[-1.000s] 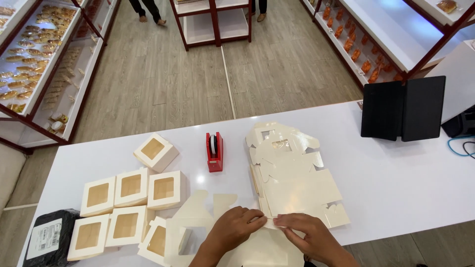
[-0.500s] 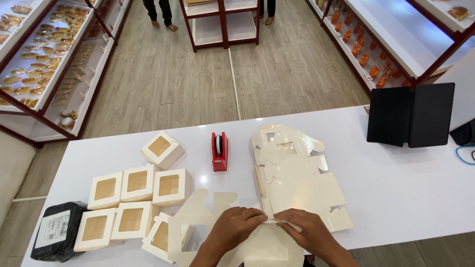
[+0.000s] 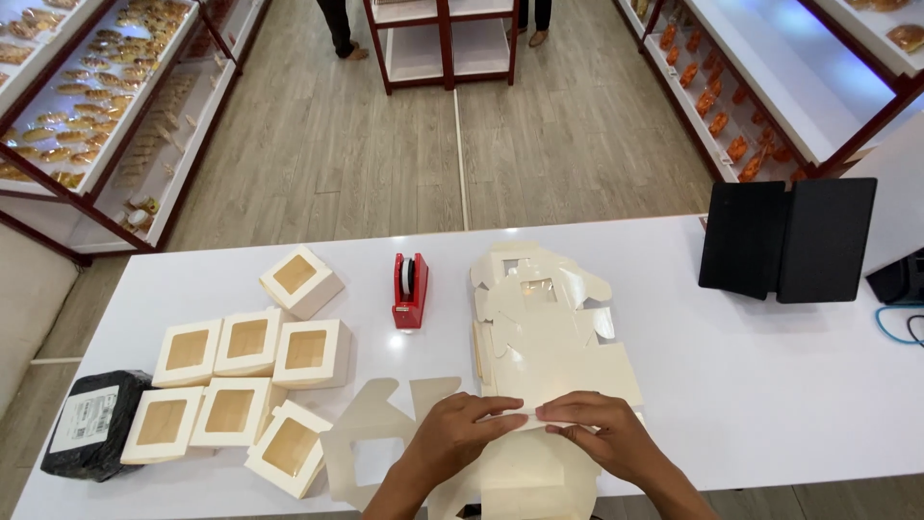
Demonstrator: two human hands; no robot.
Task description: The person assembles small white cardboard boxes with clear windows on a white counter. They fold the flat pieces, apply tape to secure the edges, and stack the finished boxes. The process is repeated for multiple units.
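A flat cream box blank (image 3: 539,462) lies at the table's (image 3: 770,385) near edge; the left hand (image 3: 462,433) and right hand (image 3: 602,433) pinch its folded flap between fingertips. Behind it rests a stack of blanks (image 3: 544,318). Left stand seven windowed boxes (image 3: 245,380), a red tape dispenser (image 3: 410,289) and a black labelled package (image 3: 91,424).

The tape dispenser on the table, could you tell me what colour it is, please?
The tape dispenser is red, seen clearly in the head view.

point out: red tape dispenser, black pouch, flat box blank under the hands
red tape dispenser (image 3: 410,294), head view, on its red side wall.
black pouch (image 3: 94,424), head view, on its white label.
flat box blank (image 3: 534,477), head view, on the panel between the wrists.
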